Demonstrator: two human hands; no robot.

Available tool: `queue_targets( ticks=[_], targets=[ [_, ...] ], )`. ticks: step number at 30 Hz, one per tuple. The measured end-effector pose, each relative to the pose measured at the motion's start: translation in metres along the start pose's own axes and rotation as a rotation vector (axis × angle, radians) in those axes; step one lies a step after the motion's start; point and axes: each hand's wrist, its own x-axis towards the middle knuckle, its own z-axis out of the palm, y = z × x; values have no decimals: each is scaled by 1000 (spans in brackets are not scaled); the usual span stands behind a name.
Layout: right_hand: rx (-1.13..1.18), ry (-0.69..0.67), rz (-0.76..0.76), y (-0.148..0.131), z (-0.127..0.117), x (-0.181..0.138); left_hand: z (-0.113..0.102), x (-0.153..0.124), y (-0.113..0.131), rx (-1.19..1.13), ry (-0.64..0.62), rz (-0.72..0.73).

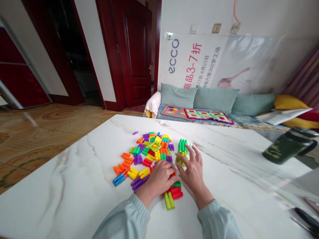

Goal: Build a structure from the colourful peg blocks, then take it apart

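Colourful plastic building blocks (155,146), shaped like paired pegs, lie heaped on a white marble-patterned table. My left hand (161,177) rests palm down on the near part of the heap, its fingers curled together; what lies under them is mostly hidden. Close by its thumb are a green block (177,183), a red block (176,192) and a lime block (169,201). My right hand (193,168) has its fingers apart, with thumb and forefinger beside a cluster of yellow-green blocks (179,161). Beyond that cluster stand green blocks (182,145) in a tidy group.
A dark green mug (286,146) stands on the table (82,192) at the right. A black-handled object (306,219) lies near the right edge. Behind the table is a sofa with pale green cushions (215,99); a dark red door (134,53) stands farther left.
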Motion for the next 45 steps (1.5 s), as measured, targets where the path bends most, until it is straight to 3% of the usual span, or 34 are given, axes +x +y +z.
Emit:
queue_targets(
  ticks=[8, 23, 28, 32, 37, 40, 43, 45],
  targets=[
    [-19, -158, -3, 5, 13, -3, -3, 1, 2, 35, -16, -3],
    [-38, -181, 23, 9, 16, -5, -7, 1, 4, 33, -32, -8],
    [32, -80, -16, 3, 13, -2, -8, 1, 5, 7, -4, -19],
    [279, 23, -54, -9, 11, -2, -12, 1, 4, -4, 102, -78],
    [522, -22, -52, -23, 8, -6, -39, -4, -10, 72, 247, -252],
    [563, -61, -100, -25, 8, -7, -66, -18, -28, 178, 367, -553],
    [576, -63, -126, -25, 9, -7, -88, -35, -46, 249, 309, -872],
    [581, -71, -127, -25, 10, -7, -94, -43, -54, 270, 231, -988]
  ],
)
